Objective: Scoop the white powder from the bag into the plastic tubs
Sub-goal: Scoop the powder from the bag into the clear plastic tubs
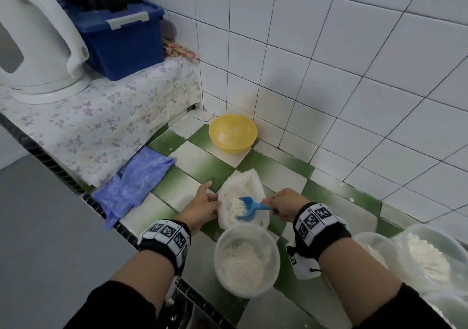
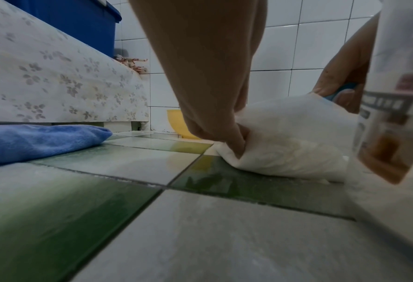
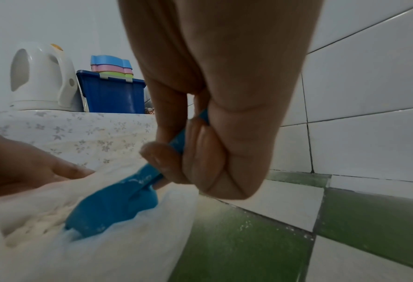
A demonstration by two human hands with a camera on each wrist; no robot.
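The checkered surface (image 1: 195,161) carries the bag (image 1: 249,184), lying open. Just nearer than the bag stands a tub (image 1: 247,257), partly filled with powder; more tubs (image 1: 430,255) right of it are cut off. The left hand (image 1: 205,206) pinches the bag's left edge. The right hand (image 1: 285,203) has its fingers (image 3: 200,152) curled round the scoop (image 1: 247,208), whose bowl sits in the bag's powder (image 1: 236,206).

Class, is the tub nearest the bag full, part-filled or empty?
Part-filled: the tub holds white powder low inside, with bare wall showing above it.
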